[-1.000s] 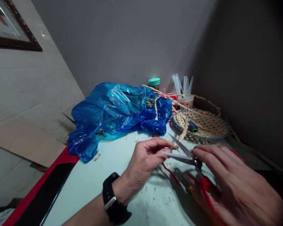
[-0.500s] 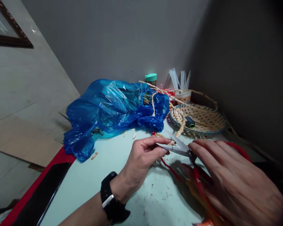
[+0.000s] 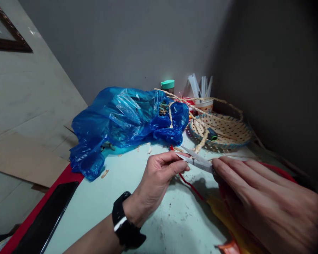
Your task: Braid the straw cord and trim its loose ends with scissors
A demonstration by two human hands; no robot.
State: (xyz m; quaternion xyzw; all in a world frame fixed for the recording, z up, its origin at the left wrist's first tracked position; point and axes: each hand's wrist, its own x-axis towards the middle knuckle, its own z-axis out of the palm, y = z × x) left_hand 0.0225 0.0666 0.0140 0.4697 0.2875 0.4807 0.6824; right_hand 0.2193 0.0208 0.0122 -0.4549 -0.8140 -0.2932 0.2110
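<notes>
- The left hand (image 3: 156,173) reached in over the counter (image 3: 95,211), its grip apparently clamped on the end of a straw braid (image 3: 201,143) mostly hidden by the blades, a pinch likely meant to hold it steady
- The right hand (image 3: 265,190) held scissors (image 3: 200,165), its grip closed around the handles and the blades angled across to the left fingertips, seemingly for close control
- The straw braid's thick part lay just in front of the woven basket (image 3: 235,144), its thinner strands trailing back over the basket and the blue bag (image 3: 122,116), perhaps left loose to give slack
- A dark spool (image 3: 212,134) sat inside the basket, whose rim probably kept it from rolling, while a cup (image 3: 205,106) behind held white strips upright
- Red cord (image 3: 189,185) ran under the left hand, slack on the surface
- Half a second earlier, the blades stood wider apart; by this moment they had narrowed, and the pale bit seen at the left fingertips had largely slipped from sight
- The bag and basket kept their places, the whole view having shifted slightly
</notes>
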